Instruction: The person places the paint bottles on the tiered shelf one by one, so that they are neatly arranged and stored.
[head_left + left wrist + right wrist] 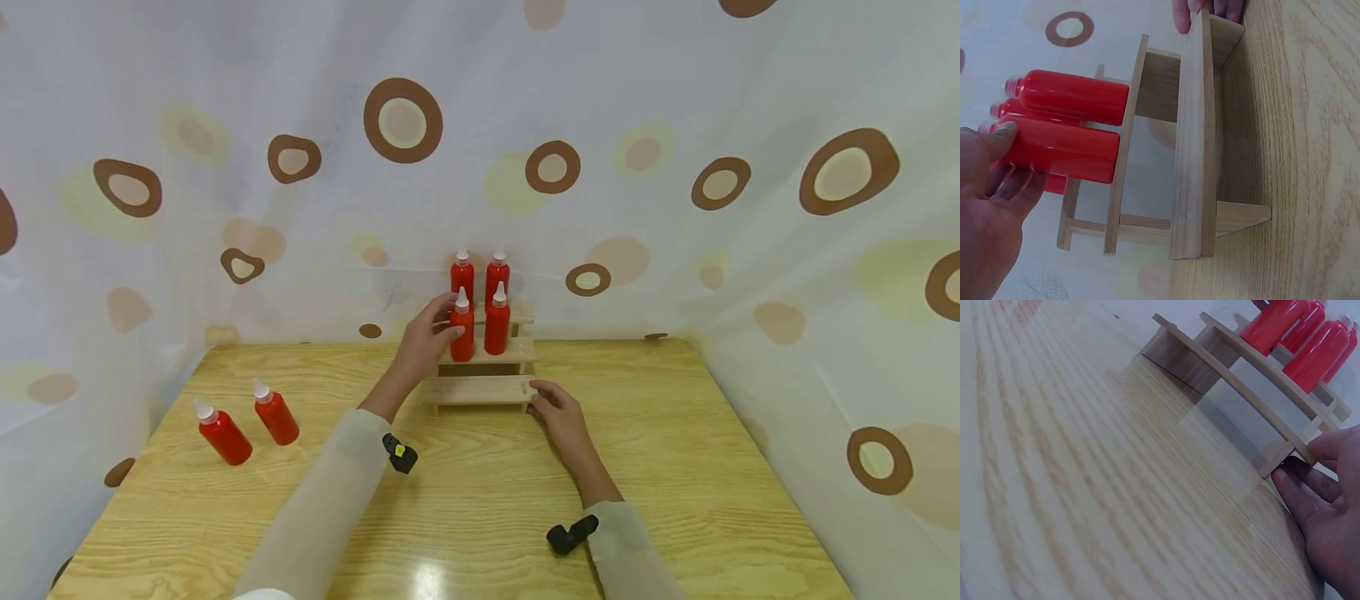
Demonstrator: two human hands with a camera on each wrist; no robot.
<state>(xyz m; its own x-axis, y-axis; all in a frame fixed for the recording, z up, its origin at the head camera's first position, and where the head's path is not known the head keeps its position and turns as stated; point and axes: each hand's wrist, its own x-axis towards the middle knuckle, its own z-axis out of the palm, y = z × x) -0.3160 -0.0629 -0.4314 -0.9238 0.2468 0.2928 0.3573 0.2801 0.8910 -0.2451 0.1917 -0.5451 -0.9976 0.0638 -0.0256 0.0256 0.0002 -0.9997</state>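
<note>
A three-step wooden display stand [480, 389] stands at the back of the table. Two red squeeze bottles with white nozzle caps are on its top step, and two more are upright on the middle one. My left hand [423, 346] grips the left middle-step bottle [462, 337], thumb on the near side and fingers behind. In the left wrist view this bottle [1063, 149] has its base at the step's edge. The other middle-step bottle [497, 327] is beside it. My right hand [562, 421] pinches the right end of the bare lowest step, seen also in the right wrist view [1335, 506].
Two more red bottles stand on the left of the wooden table [480, 517], a nearer one [227, 437] and one [277, 418] to its right. A patterned cloth [465, 208] hangs close behind the stand and along both sides of the table.
</note>
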